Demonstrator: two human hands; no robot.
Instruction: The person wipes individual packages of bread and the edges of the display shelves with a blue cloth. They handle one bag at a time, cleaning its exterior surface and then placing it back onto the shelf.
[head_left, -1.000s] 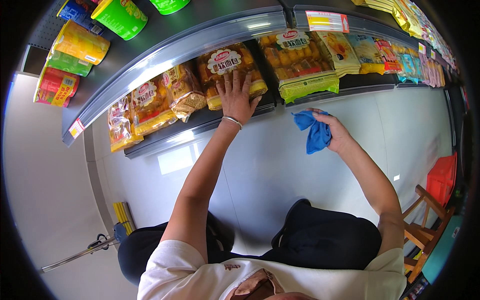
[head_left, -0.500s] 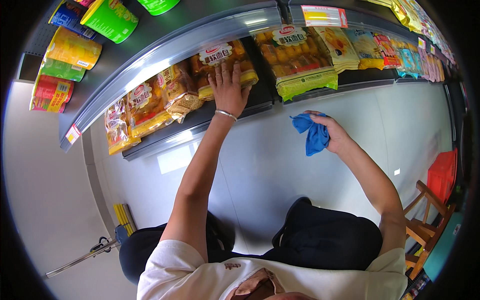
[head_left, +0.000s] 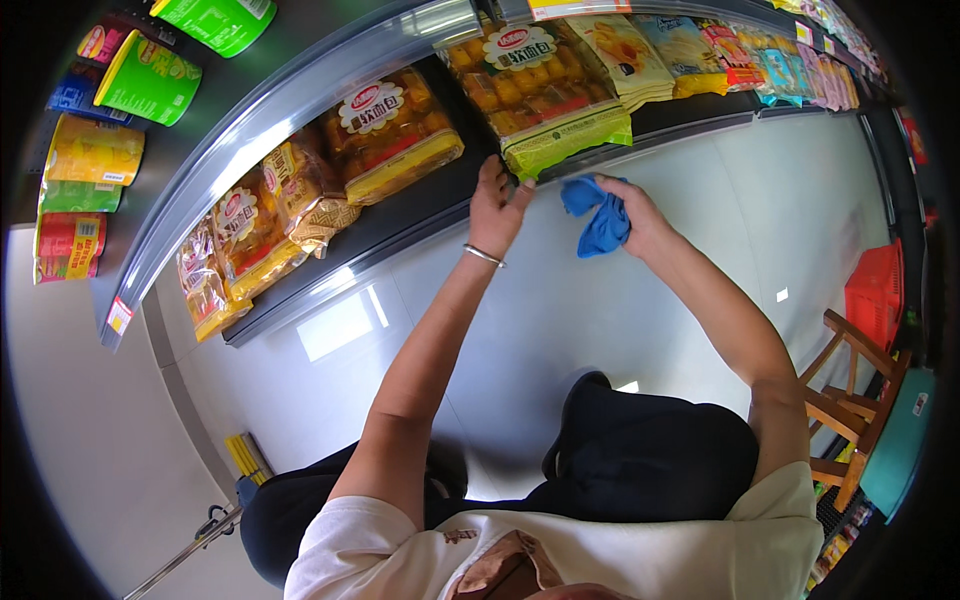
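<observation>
My left hand (head_left: 497, 210), with a silver bangle at the wrist, is at the front of the low shelf, fingers apart and nothing in them. Its fingertips are by the lower left corner of a bread bag with a green lower edge (head_left: 535, 95); whether they touch it I cannot tell. Left of that, across a dark gap, lies a bread bag with a yellow lower edge (head_left: 390, 130). My right hand (head_left: 640, 220) grips a crumpled blue cloth (head_left: 603, 222), held just off the shelf front over the floor.
More bread bags (head_left: 240, 235) line the shelf's left end. Further right are several snack packets (head_left: 680, 55). Snack tubs (head_left: 90, 150) stand on the upper shelf (head_left: 235, 110) at the left. A red basket (head_left: 873, 297) and a wooden chair (head_left: 845, 410) are at the right, a mop (head_left: 247, 458) at lower left.
My left hand has left the yellow-edged bread bag and moved right to the green-edged one's corner. The right hand still holds the cloth, now closer to the shelf. The view has shifted right.
</observation>
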